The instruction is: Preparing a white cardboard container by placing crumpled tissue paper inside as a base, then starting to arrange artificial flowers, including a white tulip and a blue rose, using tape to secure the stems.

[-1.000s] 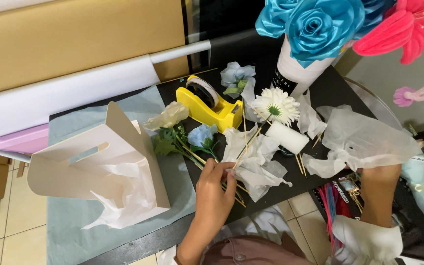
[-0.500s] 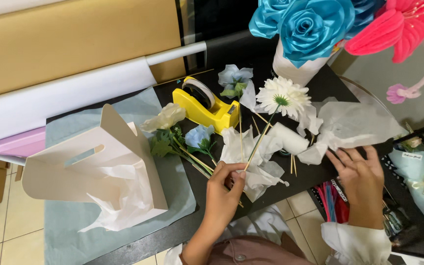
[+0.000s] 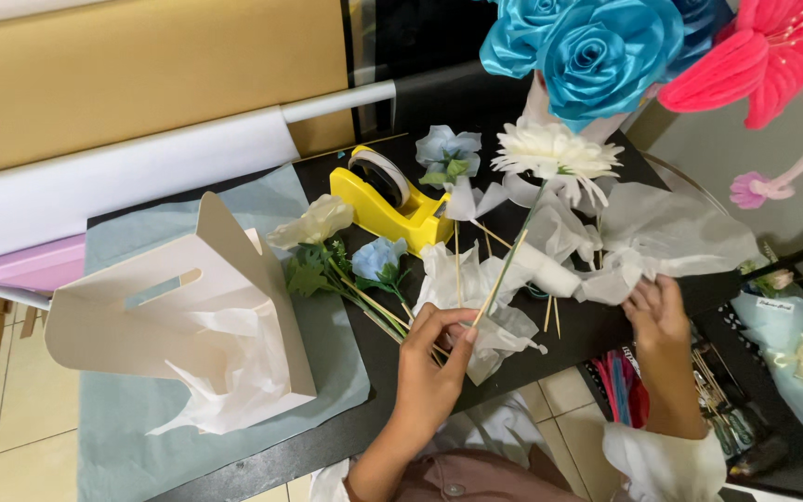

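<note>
My left hand (image 3: 431,364) pinches the lower end of a wooden stick that carries a white daisy-like flower (image 3: 556,153), lifted and tilted up to the right above the black table (image 3: 327,437). My right hand (image 3: 657,316) reaches to crumpled white tissue paper (image 3: 671,237) at the right and touches its lower edge. Under the left hand lie more white tissue (image 3: 462,279) and several bare wooden sticks (image 3: 458,265). A cream flower (image 3: 313,223) and a small blue flower (image 3: 378,257) with green stems lie just left of the hand.
A yellow tape dispenser (image 3: 385,200) stands behind the flowers, with a pale blue flower (image 3: 448,153) beside it. A white paper carrier box (image 3: 178,325) with tissue sits on a grey-blue sheet (image 3: 123,455) at the left. Large blue paper roses (image 3: 597,51) and a pink paper flower (image 3: 764,56) stand at the back right. Paper rolls (image 3: 123,181) lie at the back left.
My left hand has raised the white flower on its stick off the table. My right hand came up from the lower right and moved to the tissue paper.
</note>
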